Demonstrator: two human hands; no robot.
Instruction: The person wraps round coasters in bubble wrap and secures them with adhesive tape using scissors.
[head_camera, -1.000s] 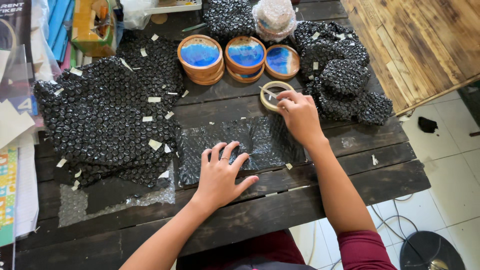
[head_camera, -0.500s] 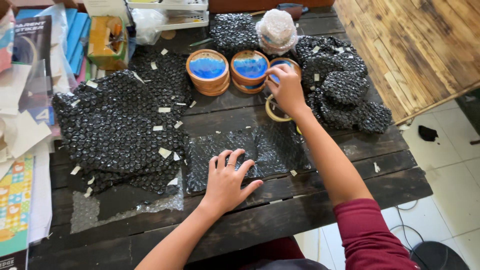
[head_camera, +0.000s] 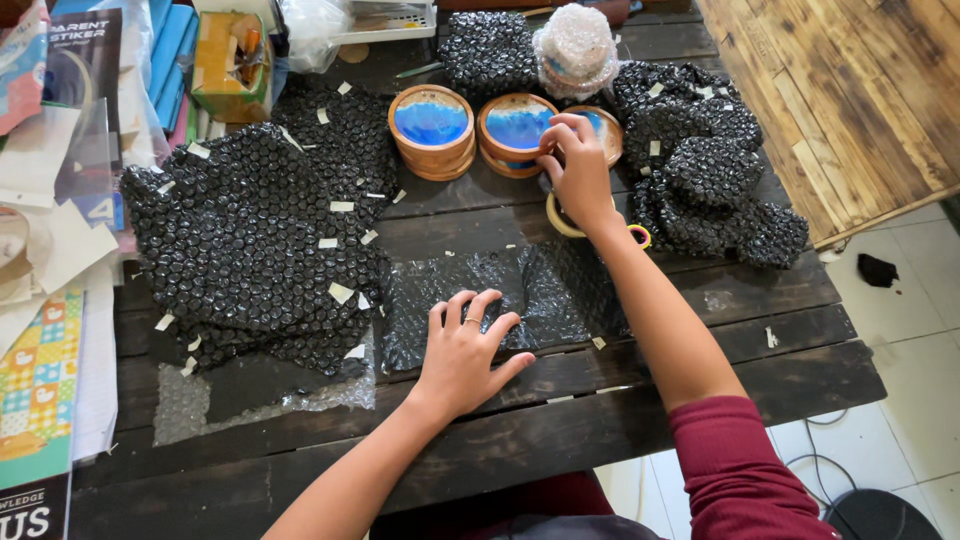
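Touching the middle coaster (head_camera: 517, 127), right hand (head_camera: 580, 172); left hand (head_camera: 462, 350) flat on bubble wrap (head_camera: 545, 290).

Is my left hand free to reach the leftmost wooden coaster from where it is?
Probably yes: the left hand rests on the bubble wrap sheet, and only bare table lies toward the leftmost coaster.

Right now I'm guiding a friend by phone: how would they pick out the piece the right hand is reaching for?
On the dark wooden table, find the row of round wooden coasters with blue centres. The right hand sits over the rightmost coaster, mostly covering it. Unlike the left coaster and middle coaster, it lies beside the wrapped black bundles.
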